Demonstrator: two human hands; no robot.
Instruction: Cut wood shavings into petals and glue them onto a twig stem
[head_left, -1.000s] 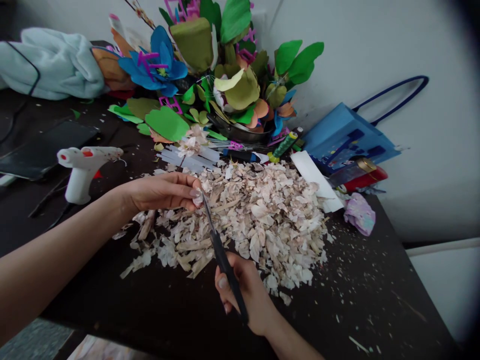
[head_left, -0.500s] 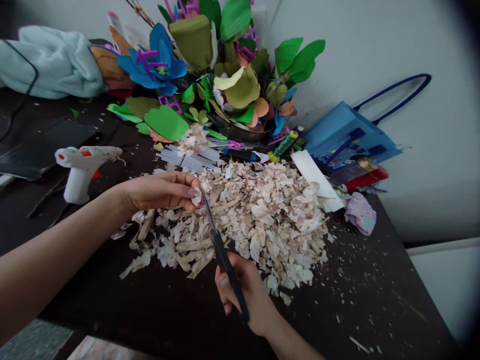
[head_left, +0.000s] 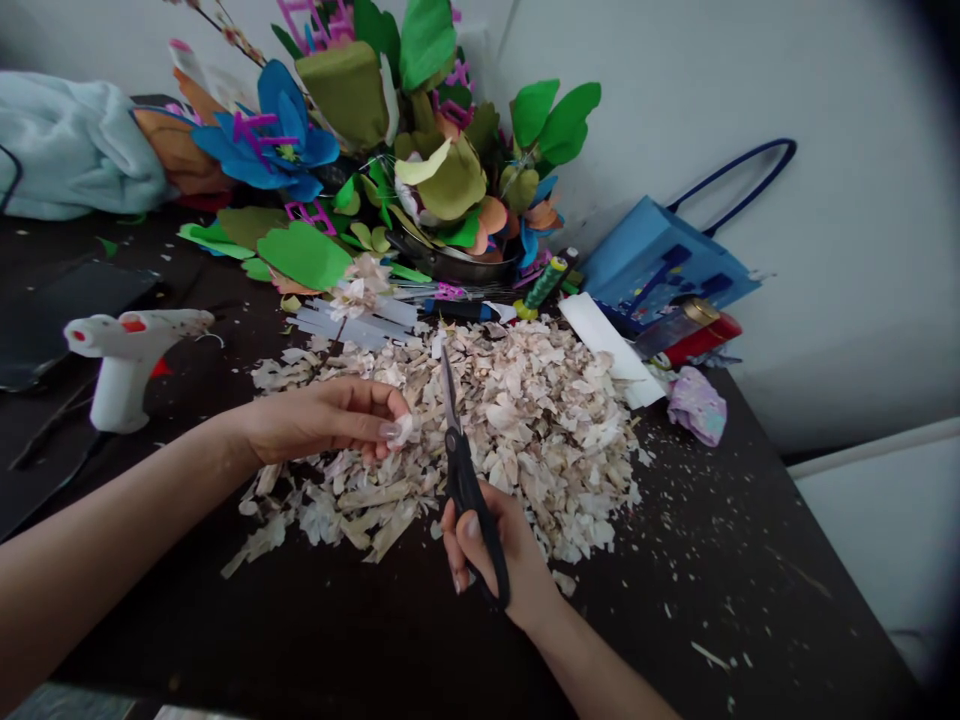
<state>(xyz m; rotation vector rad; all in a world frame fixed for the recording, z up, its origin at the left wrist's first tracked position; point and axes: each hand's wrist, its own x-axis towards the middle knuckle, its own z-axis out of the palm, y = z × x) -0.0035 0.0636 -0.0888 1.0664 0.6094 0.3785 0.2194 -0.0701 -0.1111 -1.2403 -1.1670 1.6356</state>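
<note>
Between the fingertips of my left hand is a small pale flake, pinched over the left part of the pile. My right hand is wrapped round the black handles of a pair of scissors. Their blades look closed and point up and away, a short gap to the right of the flake. Beneath both hands spreads a heap of pale, papery flakes, with longer tan strips at its left front.
A white glue gun stands at the left. Behind the heap are translucent sticks, a green thread spool and large artificial flowers. At the right lie a white strip, a blue bag and a crumpled lilac cloth.
My left hand has drawn down and away from the blades with the flake. The scissors have swung more upright and shifted right. The whole view has turned slightly right.
</note>
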